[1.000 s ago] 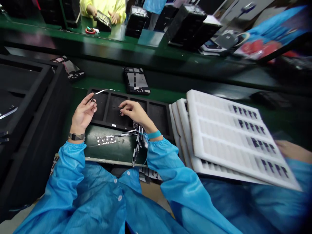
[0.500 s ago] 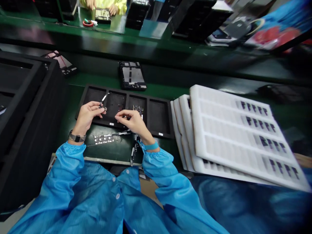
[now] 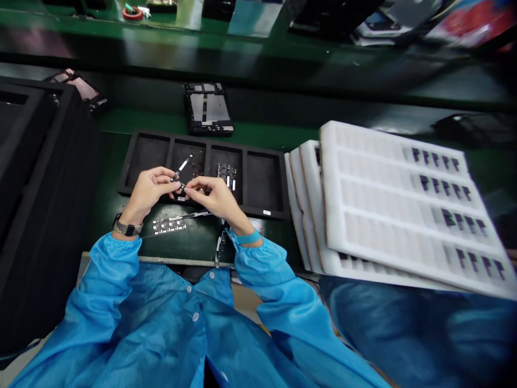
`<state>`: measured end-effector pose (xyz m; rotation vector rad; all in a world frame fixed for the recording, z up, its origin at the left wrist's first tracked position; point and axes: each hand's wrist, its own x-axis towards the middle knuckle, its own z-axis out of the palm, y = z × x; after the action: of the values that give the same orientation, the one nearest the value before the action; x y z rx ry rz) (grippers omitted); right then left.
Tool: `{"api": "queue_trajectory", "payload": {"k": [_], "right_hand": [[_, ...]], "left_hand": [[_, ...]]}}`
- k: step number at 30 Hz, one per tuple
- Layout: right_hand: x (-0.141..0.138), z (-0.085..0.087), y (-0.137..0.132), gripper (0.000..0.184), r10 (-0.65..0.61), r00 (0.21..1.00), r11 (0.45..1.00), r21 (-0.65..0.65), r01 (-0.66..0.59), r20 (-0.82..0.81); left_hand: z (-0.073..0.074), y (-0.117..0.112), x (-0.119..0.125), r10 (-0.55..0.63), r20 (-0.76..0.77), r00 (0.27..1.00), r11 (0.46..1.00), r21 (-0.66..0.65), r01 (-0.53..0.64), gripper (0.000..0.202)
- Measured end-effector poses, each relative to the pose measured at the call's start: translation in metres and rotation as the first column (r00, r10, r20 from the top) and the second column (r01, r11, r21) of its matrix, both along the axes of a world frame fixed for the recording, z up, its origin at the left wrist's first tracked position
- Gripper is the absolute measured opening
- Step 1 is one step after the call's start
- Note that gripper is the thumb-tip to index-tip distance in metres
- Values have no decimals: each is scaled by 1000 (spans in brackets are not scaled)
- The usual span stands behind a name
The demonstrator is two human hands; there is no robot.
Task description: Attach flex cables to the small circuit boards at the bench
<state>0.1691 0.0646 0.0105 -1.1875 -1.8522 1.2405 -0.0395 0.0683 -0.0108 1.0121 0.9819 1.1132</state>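
Note:
Between thumb and fingers, my left hand (image 3: 150,193) holds a small circuit board with a flex strip (image 3: 183,166) that slants up to the right. My right hand (image 3: 214,195) pinches at the board's near end; its fingertips touch or almost touch it, and whether they grip a small piece I cannot make out. Both hands are over a black foam tray (image 3: 264,183) with several compartments. Small circuit boards (image 3: 226,175) lie in one compartment, beyond my right hand. On the green table in front of the tray rests a panel of small white-marked boards (image 3: 169,225).
White foam trays (image 3: 388,205) holding rows of small black parts are stacked at the right. Tall black foam trays (image 3: 44,205) stand at the left. A device housing (image 3: 209,109) lies behind the tray, another (image 3: 78,89) farther left. A red tape ring (image 3: 132,13) sits on the far shelf.
My right hand has moved left and up to meet the board in my left hand. The flex strip now leans more to the right. The camera view has tilted down.

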Motion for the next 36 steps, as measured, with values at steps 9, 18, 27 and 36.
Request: {"api": "queue_trajectory", "payload": {"k": [9,18,27,36], "right_hand": [[1,-7,1,26,-3,1000,998,55,4,-8],[1,-12,1,28,-28,999,998,61,31,-36],[2,-10,2,24,-13,998,997,69,17,-59],[3,-10,1,26,-17,999,998,65,20,-38]], "left_hand": [[-1,-2,2,5,-15,1000,1000,-5,-5,39],[0,-2,4,-28,-15,999,1000,-13,28,41],[-2,-1,4,21,16,1000,999,-27,-21,42],[-3,-2,6,5,-7,1000,999,-33,-5,43]]}}
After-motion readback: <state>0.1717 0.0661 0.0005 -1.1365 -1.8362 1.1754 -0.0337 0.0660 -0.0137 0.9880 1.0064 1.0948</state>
